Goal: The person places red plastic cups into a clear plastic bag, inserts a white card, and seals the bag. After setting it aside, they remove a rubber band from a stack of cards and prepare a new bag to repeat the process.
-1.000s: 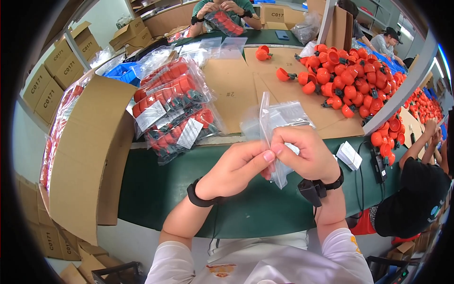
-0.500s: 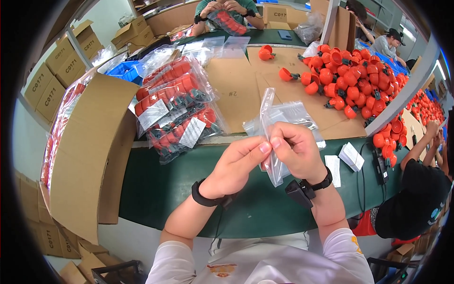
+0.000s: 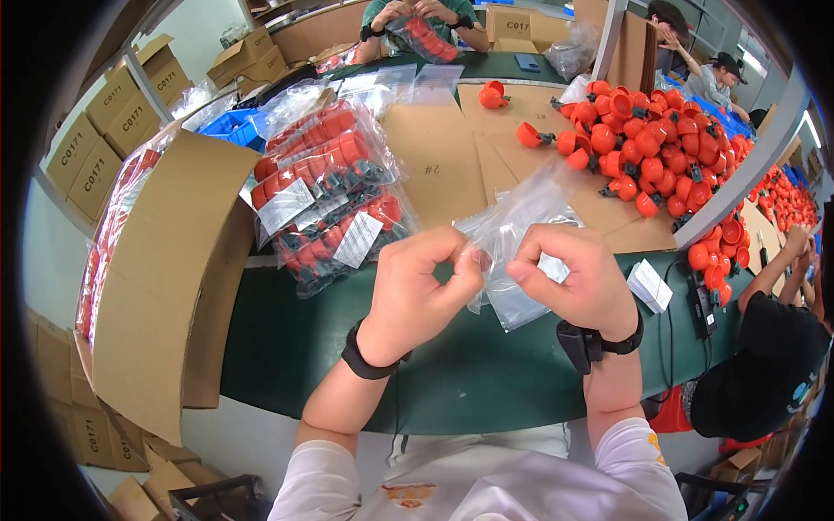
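A clear plastic bag (image 3: 514, 304) hangs spread between my two hands above the near edge of the green table. My left hand (image 3: 424, 282) pinches one side of it between thumb and forefinger. On the other side, the thumb and forefinger of my right hand (image 3: 580, 276) are closed on the plastic. More flat clear bags (image 3: 543, 200) lie on the cardboard just behind. To the left rest filled bags (image 3: 326, 204) of red cups with dark fittings, with white paper slips on them. A large heap of loose red cups (image 3: 651, 148) sits at the right.
An upright cardboard box (image 3: 156, 278) stands at the left. Folded white papers (image 3: 650, 286), a black power strip (image 3: 699, 306) and a cable lie at the right. A grey post (image 3: 747, 165) rises there. Across the table a person (image 3: 421, 22) holds a bag; others work at right.
My hands have moved apart, and the bag, narrow and bunched before, is now spread wider between them. My right hand has shifted right, over a white paper slip.
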`<state>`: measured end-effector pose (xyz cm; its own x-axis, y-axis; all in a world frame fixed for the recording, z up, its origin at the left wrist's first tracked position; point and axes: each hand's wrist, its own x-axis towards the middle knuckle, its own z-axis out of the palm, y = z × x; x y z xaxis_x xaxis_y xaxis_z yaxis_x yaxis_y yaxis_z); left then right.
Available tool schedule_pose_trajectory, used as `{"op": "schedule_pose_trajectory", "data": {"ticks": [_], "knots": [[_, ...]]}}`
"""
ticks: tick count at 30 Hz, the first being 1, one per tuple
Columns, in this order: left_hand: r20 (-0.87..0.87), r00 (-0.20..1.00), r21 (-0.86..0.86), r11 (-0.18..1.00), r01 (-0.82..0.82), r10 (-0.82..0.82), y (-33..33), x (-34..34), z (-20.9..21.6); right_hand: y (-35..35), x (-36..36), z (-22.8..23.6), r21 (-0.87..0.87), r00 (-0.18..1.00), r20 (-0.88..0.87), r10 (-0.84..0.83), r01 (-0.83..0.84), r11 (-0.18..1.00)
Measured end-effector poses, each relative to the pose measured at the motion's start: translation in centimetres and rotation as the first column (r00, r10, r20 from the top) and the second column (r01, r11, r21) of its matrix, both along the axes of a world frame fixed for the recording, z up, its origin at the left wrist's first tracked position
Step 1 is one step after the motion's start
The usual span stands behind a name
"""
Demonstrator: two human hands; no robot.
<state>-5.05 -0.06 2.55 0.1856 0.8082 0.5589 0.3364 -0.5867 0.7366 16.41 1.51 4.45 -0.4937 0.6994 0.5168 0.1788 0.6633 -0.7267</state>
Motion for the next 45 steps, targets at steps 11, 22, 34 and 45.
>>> {"op": "schedule_pose_trajectory", "data": {"ticks": [11,22,34,45], "knots": [[-0.103,0.987,0.116,0.987,-0.111,0.123,-0.1,0.4,0.1,0.0,0.1,-0.4,0.138,0.97,0.149,-0.194,0.174,0.975],[-0.16,0.949,0.134,0.959,-0.251,0.271,1.0,-1.1,0.0,0.0,1.3,0.6,-0.005,0.863,0.228,-0.45,0.464,0.886],[0.092,0.993,-0.338,0.94,-0.038,0.074,0.6,-0.5,0.3,0.6,-0.3,-0.6,0.014,0.872,-0.093,-0.481,0.485,0.875],[0.121,0.874,-0.162,0.859,0.486,-0.471,0.4,-2.4,2.0,0.6,2.0,0.9,-0.457,0.936,-0.285,-0.206,0.056,0.888]]}}
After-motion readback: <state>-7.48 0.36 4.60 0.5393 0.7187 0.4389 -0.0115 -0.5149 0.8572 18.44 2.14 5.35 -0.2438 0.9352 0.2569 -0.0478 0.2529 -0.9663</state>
